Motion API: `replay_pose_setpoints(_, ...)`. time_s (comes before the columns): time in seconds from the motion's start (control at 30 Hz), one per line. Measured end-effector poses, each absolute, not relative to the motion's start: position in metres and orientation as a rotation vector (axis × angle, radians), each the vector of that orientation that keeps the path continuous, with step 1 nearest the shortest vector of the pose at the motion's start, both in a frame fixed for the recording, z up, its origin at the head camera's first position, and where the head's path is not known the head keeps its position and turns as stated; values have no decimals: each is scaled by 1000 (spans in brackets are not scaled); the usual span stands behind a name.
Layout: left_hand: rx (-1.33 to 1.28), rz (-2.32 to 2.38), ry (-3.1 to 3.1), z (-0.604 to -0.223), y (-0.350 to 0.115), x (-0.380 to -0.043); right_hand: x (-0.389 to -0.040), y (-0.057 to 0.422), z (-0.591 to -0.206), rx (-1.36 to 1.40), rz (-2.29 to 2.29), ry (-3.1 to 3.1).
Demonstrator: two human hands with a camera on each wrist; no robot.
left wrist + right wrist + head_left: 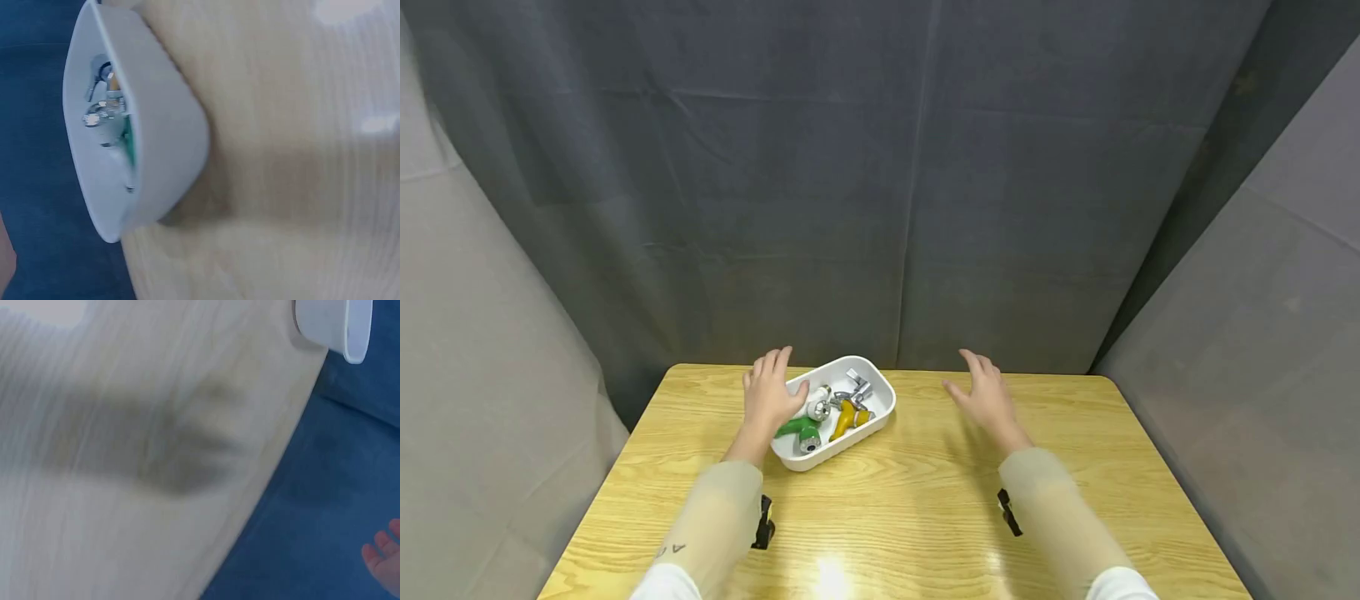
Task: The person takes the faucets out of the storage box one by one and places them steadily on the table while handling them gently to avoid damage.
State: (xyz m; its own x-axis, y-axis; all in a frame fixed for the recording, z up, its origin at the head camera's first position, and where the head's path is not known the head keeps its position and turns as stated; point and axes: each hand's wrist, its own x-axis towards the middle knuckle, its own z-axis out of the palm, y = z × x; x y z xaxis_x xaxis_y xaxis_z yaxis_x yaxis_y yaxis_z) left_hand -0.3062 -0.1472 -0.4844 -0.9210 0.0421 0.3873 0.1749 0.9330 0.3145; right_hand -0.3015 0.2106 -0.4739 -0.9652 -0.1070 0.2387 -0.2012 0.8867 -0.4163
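Observation:
My left hand [767,398] is at the left end of a white plastic bin [853,445], fingers extended, its thumb overlapping the rim in the head view. Inside lie several small tap-like fittings: a green one [808,433] with a metal end, a yellow one [844,417], a white one with a chrome end [818,408] and a chrome one [861,390]. The left wrist view shows the bin's wall [165,112] close up. Well right of the bin, my right hand [988,402] is held over the table with spread fingers and nothing in it.
The wooden table [895,517] has its back edge just behind the bin. A dark grey curtain [850,208] hangs behind it, with light grey cloth [1262,333] on the right side and more on the left. My right hand's shadow falls on the tabletop.

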Motion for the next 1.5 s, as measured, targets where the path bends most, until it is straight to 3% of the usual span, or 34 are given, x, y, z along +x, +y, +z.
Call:
replay_pose_setpoints(0.23, -128, -689, -2507, -507, -149, -292, -299, 190, -497, 144, 1031, -2733)
replay_pose_setpoints(0.8, 113, -1074, -2200, -563, -157, -251, -303, 142, -531, 41, 1364, -2554)
replay_pose_setpoints(1.5, 387, -1349, -2096, -587, -140, -223, -301, 104, -545, -282, 1603, -2511)
